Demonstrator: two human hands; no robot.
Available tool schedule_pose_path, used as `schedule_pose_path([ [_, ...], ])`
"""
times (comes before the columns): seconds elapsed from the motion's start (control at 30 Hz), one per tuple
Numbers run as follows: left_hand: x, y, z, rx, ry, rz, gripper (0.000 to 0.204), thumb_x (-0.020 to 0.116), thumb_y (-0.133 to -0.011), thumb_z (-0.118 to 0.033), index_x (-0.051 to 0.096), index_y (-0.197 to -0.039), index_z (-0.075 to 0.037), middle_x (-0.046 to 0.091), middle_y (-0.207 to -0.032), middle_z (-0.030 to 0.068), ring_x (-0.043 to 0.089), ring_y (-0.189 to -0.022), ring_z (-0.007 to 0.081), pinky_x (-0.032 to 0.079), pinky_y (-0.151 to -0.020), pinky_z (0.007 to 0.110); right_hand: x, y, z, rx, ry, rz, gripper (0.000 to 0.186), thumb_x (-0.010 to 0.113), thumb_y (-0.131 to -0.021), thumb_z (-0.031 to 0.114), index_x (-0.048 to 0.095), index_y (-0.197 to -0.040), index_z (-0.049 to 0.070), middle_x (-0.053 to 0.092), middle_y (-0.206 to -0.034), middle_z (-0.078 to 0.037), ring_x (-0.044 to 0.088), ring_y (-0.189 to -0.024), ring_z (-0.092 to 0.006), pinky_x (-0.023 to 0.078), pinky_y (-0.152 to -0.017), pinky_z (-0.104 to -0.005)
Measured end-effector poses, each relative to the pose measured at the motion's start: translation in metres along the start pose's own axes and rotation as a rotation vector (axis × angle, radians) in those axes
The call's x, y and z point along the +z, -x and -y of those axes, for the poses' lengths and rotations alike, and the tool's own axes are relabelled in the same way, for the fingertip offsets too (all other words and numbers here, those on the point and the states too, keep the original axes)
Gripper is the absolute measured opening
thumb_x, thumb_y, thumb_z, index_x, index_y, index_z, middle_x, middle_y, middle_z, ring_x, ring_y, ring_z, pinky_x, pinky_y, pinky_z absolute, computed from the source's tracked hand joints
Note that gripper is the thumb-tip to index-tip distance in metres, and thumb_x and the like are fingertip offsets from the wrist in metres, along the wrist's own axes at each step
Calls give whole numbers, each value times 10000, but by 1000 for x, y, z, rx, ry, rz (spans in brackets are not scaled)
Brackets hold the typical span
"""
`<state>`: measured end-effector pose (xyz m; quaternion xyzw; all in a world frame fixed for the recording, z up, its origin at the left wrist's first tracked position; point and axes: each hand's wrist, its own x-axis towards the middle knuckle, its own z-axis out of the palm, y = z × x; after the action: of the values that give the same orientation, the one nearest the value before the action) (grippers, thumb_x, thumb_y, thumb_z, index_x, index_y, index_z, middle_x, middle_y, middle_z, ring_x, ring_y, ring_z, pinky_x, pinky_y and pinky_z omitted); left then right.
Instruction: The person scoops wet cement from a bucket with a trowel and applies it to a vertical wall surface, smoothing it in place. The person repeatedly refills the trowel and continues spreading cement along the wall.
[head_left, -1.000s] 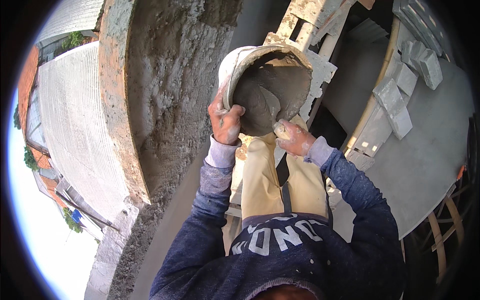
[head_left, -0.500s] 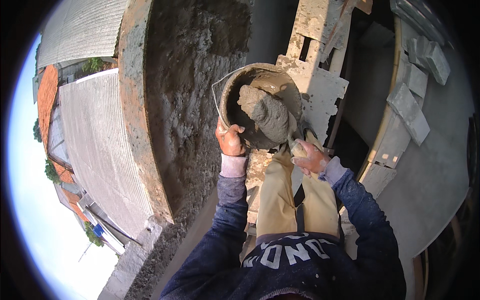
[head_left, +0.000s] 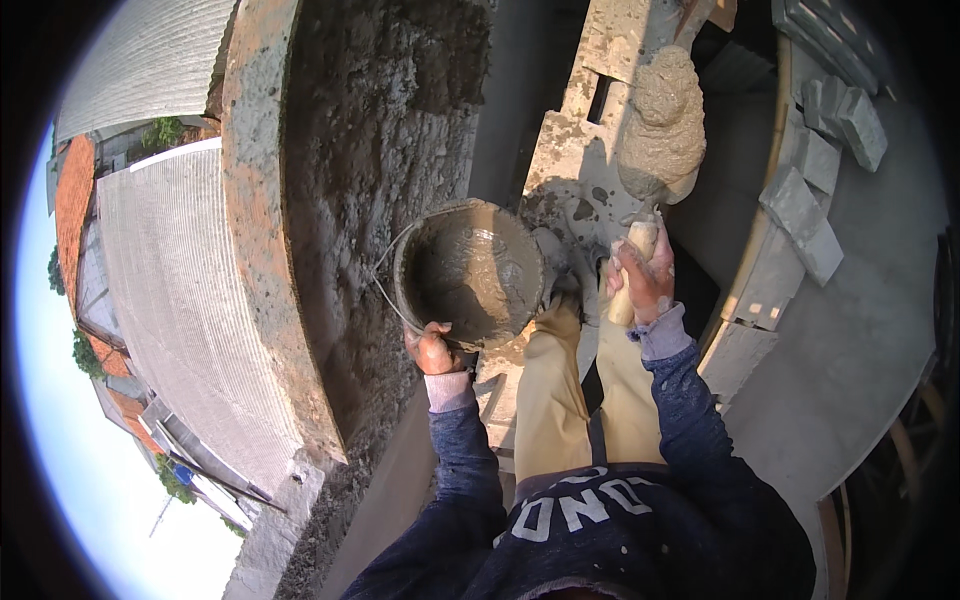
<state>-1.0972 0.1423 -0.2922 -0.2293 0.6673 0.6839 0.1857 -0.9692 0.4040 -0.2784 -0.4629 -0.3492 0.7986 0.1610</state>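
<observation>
Furthest left, beyond the edge of the work, corrugated roofs (head_left: 170, 310) lie well below. Next comes the curved wall top (head_left: 370, 200), its brick-red outer rim beside a rough spread of grey mortar. Just right of it the left hand (head_left: 432, 350) grips the near rim of a mortar-smeared bucket (head_left: 470, 272), fingers curled shut over the edge; its thin wire handle hangs loose on the left side. Only a wet film shows on the bucket's inside, so it probably weighs little now, though the slick coating makes the rim slippery; a hooked grip over the rim, as here, or the wire handle looks the surest hold. Under and behind the bucket runs a splattered plank (head_left: 590, 130). Right of the bucket, the right hand (head_left: 640, 275) is wrapped tight round the pale wooden handle of a trowel (head_left: 632, 270), raised with a big lump of mortar (head_left: 662, 125) heaped on the blade. That load seems heavy, soft and liable to slump, so the blade wants keeping level. Further right, grey blocks (head_left: 800, 215) lie along a concrete slab (head_left: 860, 340).
</observation>
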Motion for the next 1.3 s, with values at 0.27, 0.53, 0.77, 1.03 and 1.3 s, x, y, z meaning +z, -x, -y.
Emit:
schedule_pose_path([
  [0.27, -50, 35, -6, -14, -103, -124, 653, 407, -617, 94, 472, -1261, 7, 582, -1057, 137, 614, -897, 271, 553, -745, 351, 190, -189, -63, -44, 373, -343, 489, 642, -816, 161, 410, -1223, 22, 626, -982, -219, 631, -846, -358, 517, -736, -423],
  [0.53, -52, 46, -7, -74, -30, -159, 713, 414, -589, 71, 453, -1299, 24, 571, -1160, 153, 603, -1004, 293, 539, -823, 360, 255, -76, -2, -231, 390, -61, 537, 632, -816, 147, 386, -1275, 17, 609, -1043, -231, 627, -930, -388, 500, -797, -441],
  [0.77, -7, 27, 5, 5, -18, -128, 640, 403, -633, 79, 488, -1266, 40, 588, -1097, 117, 603, -821, 196, 513, -681, 270, 13, 8, -12, -95, 1129, 351, 622, 678, -770, 219, 416, -1270, -44, 611, -1030, -268, 616, -915, -417, 497, -808, -435],
  [1.03, 66, 12, -11, 165, -280, -14, 651, 462, -600, 21, 530, -1245, 77, 618, -1059, 104, 563, -853, 164, 461, -716, 234, -33, 3, -17, -262, 1674, 607, 608, 644, -742, 137, 408, -1289, 13, 602, -1081, -232, 607, -932, -411, 494, -829, -458],
  [1.3, 96, -2, -42, 345, -346, 201, 708, 428, -602, 0, 508, -1305, 39, 485, -1384, 181, 300, -1384, 297, 218, -1113, 350, 6, -14, 12, -139, 1804, 802, 602, 622, -766, 138, 398, -1311, 16, 631, -1011, -207, 604, -921, -401, 477, -792, -474],
])
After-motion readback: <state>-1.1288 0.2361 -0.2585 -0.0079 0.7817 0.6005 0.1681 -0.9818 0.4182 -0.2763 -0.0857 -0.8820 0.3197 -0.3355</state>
